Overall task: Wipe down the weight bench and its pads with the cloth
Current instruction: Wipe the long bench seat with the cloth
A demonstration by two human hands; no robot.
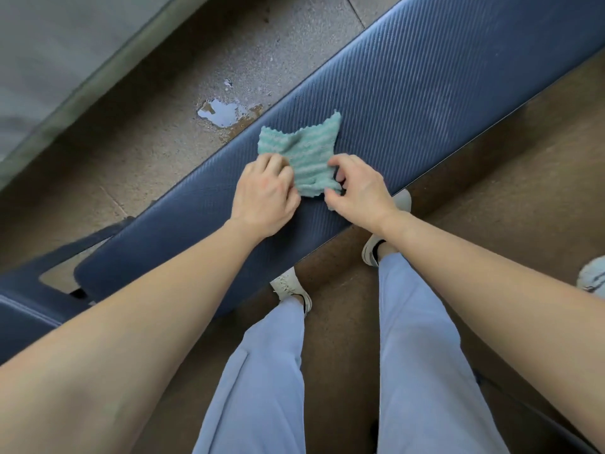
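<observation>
A long dark-blue ribbed bench pad [425,93] runs diagonally from lower left to upper right. On its middle lies a small teal and white striped cloth [304,152], crumpled and partly spread. My left hand [265,194] pinches the cloth's left edge with curled fingers. My right hand [357,188] pinches the cloth's near right corner between thumb and fingers. Both hands rest on the pad. A second, shorter blue pad [19,309] sits at the lower left, across a gap.
The worn brown floor [147,132] beyond the bench has a patch of peeled surface [226,113]. My legs in light-blue trousers and white shoes stand close against the bench's near side. A pale object [592,280] lies on the floor at the right edge.
</observation>
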